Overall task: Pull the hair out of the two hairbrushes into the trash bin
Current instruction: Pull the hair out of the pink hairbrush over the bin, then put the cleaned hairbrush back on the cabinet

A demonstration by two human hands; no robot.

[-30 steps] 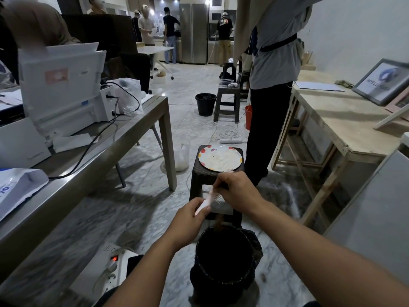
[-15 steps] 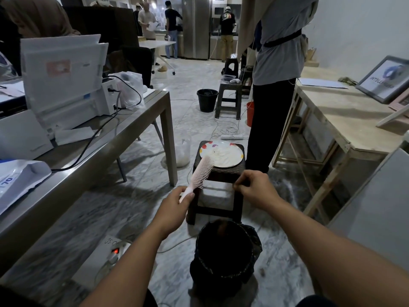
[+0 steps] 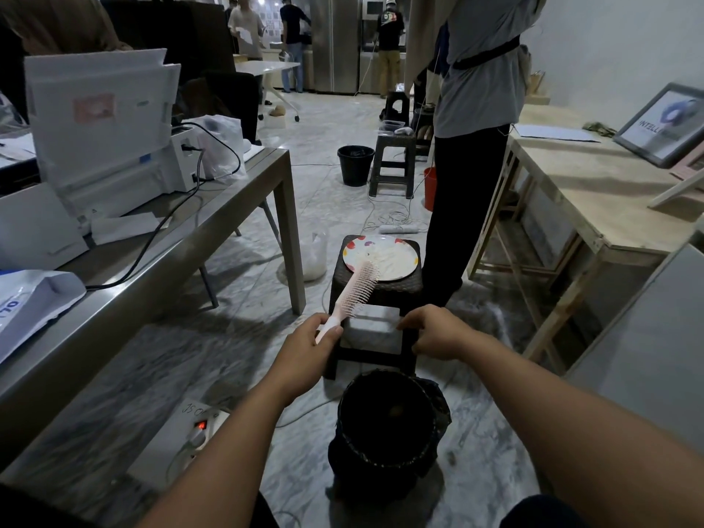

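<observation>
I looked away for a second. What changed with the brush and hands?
The left hand swung the pink hairbrush from over the trash bin toward the plate, keeping its grip. The right hand let go and withdrew. Bin, stool and plate stayed.

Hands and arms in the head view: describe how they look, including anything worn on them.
Both forearms are bare from the bottom of the frame to the wrists; no sleeves show. The left hand and right hand wear no gloves, and no watch, bracelet or ring is visible. No markings can be made out.
</observation>
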